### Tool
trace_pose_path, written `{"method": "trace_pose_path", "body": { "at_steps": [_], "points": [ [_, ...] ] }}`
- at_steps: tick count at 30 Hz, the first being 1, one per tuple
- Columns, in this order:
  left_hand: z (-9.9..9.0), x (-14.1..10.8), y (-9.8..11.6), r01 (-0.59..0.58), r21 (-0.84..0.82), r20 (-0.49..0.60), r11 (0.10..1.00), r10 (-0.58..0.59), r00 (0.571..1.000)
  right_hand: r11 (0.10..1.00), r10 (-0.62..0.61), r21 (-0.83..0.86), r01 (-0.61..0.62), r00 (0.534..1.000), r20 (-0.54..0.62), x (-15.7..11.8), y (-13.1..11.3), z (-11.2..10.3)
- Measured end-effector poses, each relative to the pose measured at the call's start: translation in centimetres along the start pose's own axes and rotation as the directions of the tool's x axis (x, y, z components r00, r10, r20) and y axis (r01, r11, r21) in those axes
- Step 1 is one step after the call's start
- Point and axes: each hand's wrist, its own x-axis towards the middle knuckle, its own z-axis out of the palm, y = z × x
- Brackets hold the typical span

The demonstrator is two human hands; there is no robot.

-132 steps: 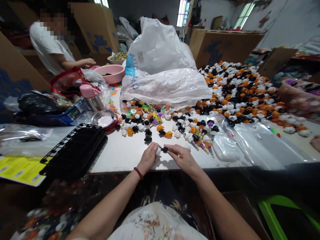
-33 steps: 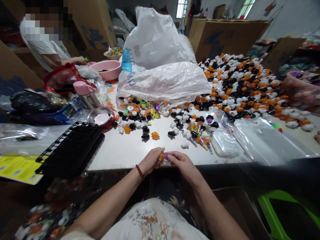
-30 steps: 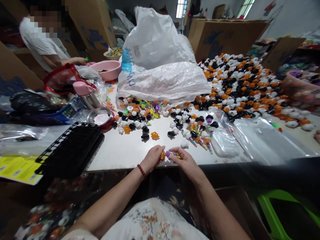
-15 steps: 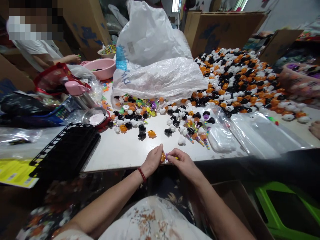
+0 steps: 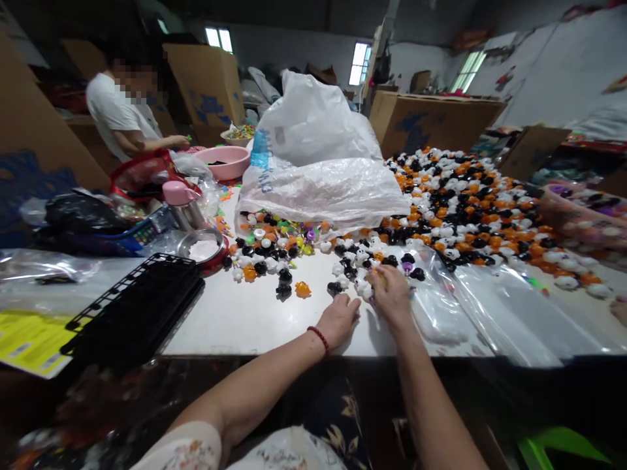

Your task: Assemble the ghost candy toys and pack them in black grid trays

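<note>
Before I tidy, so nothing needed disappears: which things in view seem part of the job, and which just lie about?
Likely in the job: toys by the right hand, matching heap beyond.
Likely just lying about: flask, red bag, black bag.

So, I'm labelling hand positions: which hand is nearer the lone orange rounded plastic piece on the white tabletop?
Left. The left hand is to the right of the orange piece and lower in view; the right hand is farther right, past the left hand.
</note>
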Motion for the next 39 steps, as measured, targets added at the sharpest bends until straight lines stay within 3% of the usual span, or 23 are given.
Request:
{"method": "trace_pose_path", "body": {
  "at_steps": [3, 5, 7, 9, 11, 13, 15, 18, 21, 23, 26, 29, 31, 35, 39],
  "points": [
    [-1.5, -2.8, -1.7, 0.119, -0.359, -0.151, 0.926, -0.183, 0.971, 0.984, -0.087, 0.17, 0.052, 0.976, 0.2, 0.2, -4.2, 4.2],
    [-3.0, -5.1, -2.9, 0.21, -0.641, -0.158, 0.739, -0.395, 0.905, 0.979, -0.095, 0.203, 0.026, 0.936, 0.338, 1.0, -7.1, 7.5],
    [-4.7, -7.1, -3.9, 0.244, -0.837, -0.071, 0.49, -0.54, 0.839, 0.985, -0.074, 0.17, -0.004, 0.891, 0.448, 2.1, -9.5, 10.9],
    [-6.4, -8.8, -4.8, 0.212, -0.935, 0.009, 0.284, -0.58, 0.815, 0.99, -0.055, 0.137, -0.019, 0.854, 0.517, 3.2, -11.5, 14.0],
    [-7.7, -9.9, -5.4, 0.161, -0.977, 0.048, 0.143, -0.585, 0.81, 0.991, -0.054, 0.133, -0.025, 0.83, 0.556, 4.2, -13.0, 16.3],
    [-8.6, -10.6, -5.9, 0.097, -0.994, 0.051, 0.047, -0.593, 0.804, 0.99, -0.062, 0.14, -0.022, 0.821, 0.567, 4.8, -14.1, 17.5],
    [-9.1, -10.9, -6.3, 0.04, -0.999, 0.037, -0.009, -0.608, 0.793, 0.99, -0.063, 0.141, -0.019, 0.83, 0.555, 4.8, -14.7, 17.3],
    [-9.6, -10.9, -6.7, -0.031, -0.998, 0.008, -0.051, -0.637, 0.771, 0.986, -0.071, 0.166, -0.016, 0.86, 0.505, 3.4, -14.7, 14.5],
    [-9.7, -10.7, -6.8, -0.04, -0.998, 0.006, -0.053, -0.669, 0.743, 0.925, -0.077, 0.361, -0.115, 0.875, 0.477, 0.2, -14.2, 9.6],
    [-9.5, -10.6, -6.6, -0.019, -1.0, -0.001, -0.02, -0.673, 0.74, 0.852, -0.072, 0.476, -0.218, 0.851, 0.52, -2.4, -13.9, 6.3],
    [-9.0, -10.5, -5.9, 0.027, -0.995, -0.04, 0.099, -0.62, 0.783, 0.813, -0.076, 0.518, -0.265, 0.835, 0.546, -5.4, -13.7, 2.8],
    [-8.4, -10.4, -4.8, 0.09, -0.966, -0.055, 0.244, -0.53, 0.846, 0.821, -0.087, 0.516, -0.244, 0.84, 0.536, -6.7, -13.5, 1.3],
    [-8.2, -10.3, -4.1, 0.132, -0.942, -0.042, 0.307, -0.499, 0.865, 0.828, -0.078, 0.507, -0.239, 0.846, 0.527, -6.8, -13.3, 0.9],
    [-8.1, -10.2, -3.3, 0.192, -0.91, -0.021, 0.367, -0.503, 0.864, 0.845, -0.097, 0.489, -0.218, 0.835, 0.541, -6.7, -12.9, 0.2],
    [-8.2, -10.4, -3.1, 0.25, -0.902, 0.027, 0.353, -0.531, 0.847, 0.854, -0.085, 0.458, -0.248, 0.801, 0.593, -6.6, -13.1, -0.5]
  ]
}}
